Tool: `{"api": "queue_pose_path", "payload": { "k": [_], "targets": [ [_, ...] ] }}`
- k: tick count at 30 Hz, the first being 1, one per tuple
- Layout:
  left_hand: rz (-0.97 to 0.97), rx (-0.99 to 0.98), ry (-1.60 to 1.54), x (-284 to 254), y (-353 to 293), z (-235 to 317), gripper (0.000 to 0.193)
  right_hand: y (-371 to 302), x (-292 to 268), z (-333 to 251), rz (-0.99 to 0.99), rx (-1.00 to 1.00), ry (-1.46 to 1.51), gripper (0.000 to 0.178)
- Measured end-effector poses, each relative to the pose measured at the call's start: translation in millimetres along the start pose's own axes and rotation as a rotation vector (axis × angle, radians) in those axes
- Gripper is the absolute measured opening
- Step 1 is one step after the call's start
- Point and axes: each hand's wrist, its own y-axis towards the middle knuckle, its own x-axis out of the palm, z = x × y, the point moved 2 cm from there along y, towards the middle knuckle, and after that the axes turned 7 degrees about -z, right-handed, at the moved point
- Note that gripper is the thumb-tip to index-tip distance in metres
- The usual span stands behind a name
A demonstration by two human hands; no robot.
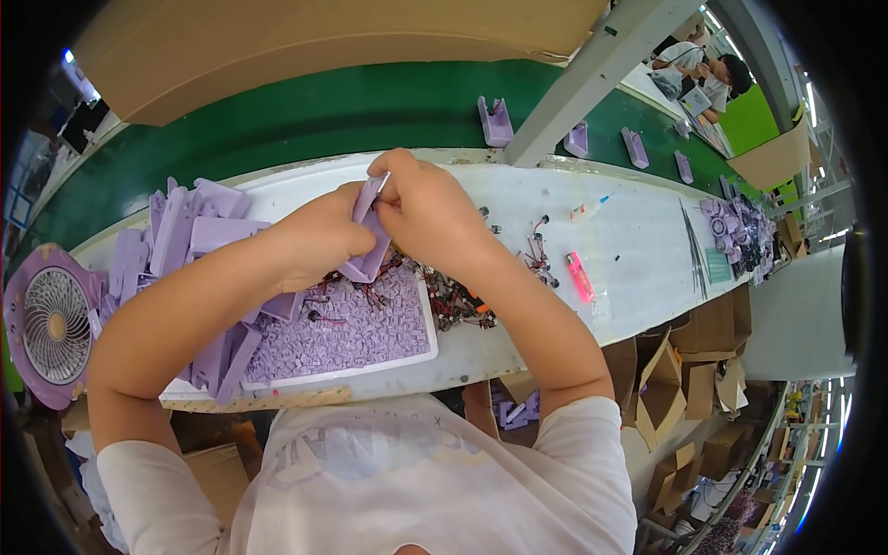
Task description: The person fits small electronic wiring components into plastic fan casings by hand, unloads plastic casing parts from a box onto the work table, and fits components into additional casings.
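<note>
Both of my hands meet around a light purple plastic housing (372, 257), tilted up over the bench. My left hand (326, 233) grips its left side, with the thumb pressed near its middle. Fingers of my right hand (418, 202) curl over its upper end; whatever they pinch inside is hidden. Below the housing lies a white tray (433, 344) filled with small purple plastic pieces (342, 347). Small motors with red and black wires (453, 301) are heaped just right of the tray, and a few lie on top of the purple pieces.
Purple housings (176, 236) are piled at the left beside a purple fan (57, 324). A pink lighter (580, 277) and a small glue bottle (588, 208) lie right. Behind runs a green conveyor (305, 106) carrying housings, with a metal post (592, 88) at its edge. Cardboard boxes (661, 393) stand below.
</note>
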Motion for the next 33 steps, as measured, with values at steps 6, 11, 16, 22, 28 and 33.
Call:
{"api": "queue_pose_path", "payload": {
  "k": [6,11,16,22,28,33],
  "targets": [
    [0.016,0.037,-0.035,2.4,-4.6,0.3,0.050,-5.1,1.4,1.4,0.009,0.037,0.179,0.026],
    [0.046,0.070,0.047,1.0,-5.0,0.7,0.056,-4.2,7.0,0.7,0.132,-0.066,0.085,0.025],
    [0.145,0.081,0.182,-1.5,1.3,11.1,0.065,6.3,7.6,3.7,0.235,-0.179,-0.087,0.025],
    [-0.027,0.084,-0.052,-31.4,40.3,21.5,0.050,26.3,-21.6,26.8,0.000,0.008,0.157,0.040],
    [0.336,-0.020,0.171,-108.2,112.5,3.5,0.028,16.9,-39.8,36.4,0.233,0.131,0.004,0.033],
    [0.621,-0.138,0.366,-146.5,130.4,4.8,0.026,-10.0,32.8,-23.9,-0.269,-0.139,0.137,0.036]
  ]
}}
